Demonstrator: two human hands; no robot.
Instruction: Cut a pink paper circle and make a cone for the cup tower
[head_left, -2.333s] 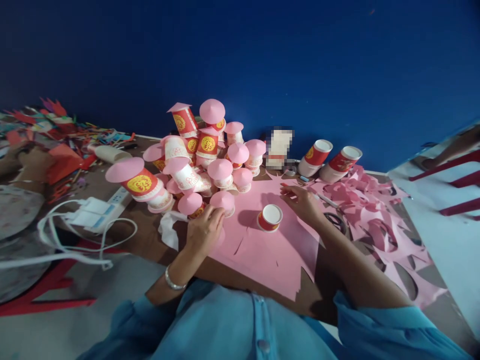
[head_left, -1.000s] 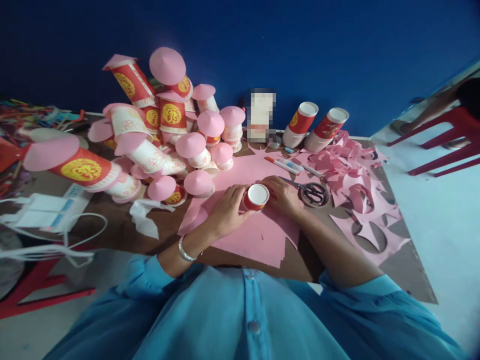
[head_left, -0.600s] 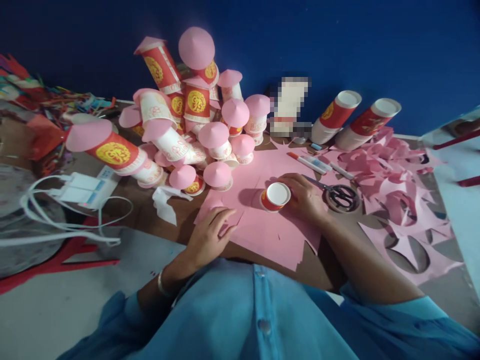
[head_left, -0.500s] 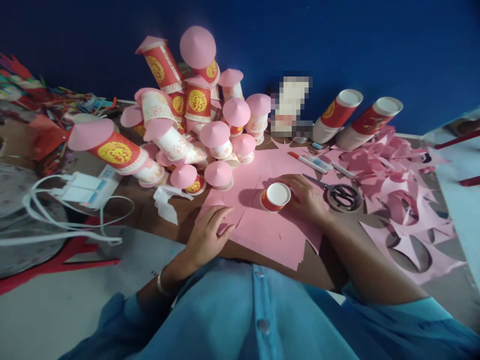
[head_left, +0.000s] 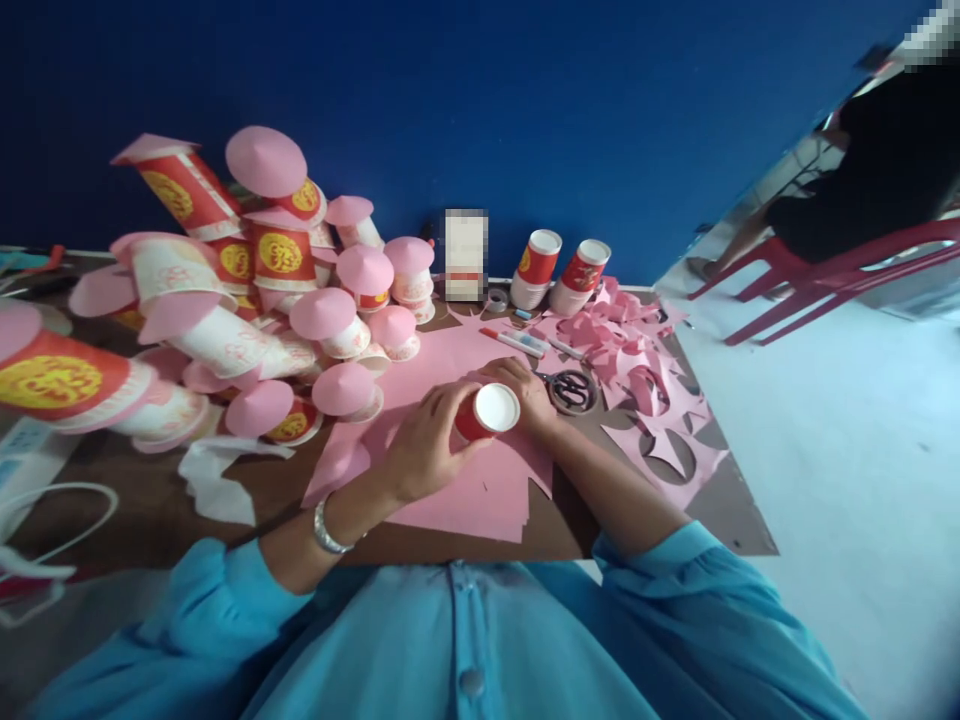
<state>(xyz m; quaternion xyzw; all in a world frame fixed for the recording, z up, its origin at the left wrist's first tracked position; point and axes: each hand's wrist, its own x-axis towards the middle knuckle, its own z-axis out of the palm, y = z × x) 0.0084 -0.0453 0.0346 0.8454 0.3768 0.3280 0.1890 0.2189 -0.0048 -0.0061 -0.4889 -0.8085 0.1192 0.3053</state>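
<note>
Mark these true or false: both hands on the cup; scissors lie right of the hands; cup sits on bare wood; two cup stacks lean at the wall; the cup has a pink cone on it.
1. Both hands, left hand and right hand, are on the cup. True.
2. Scissors lie right of the hands. True.
3. The cup sits on bare wood. False: pink paper lies under it.
4. Two cup stacks lean at the wall. True.
5. The cup has a pink cone. False: its white end is bare.
</note>
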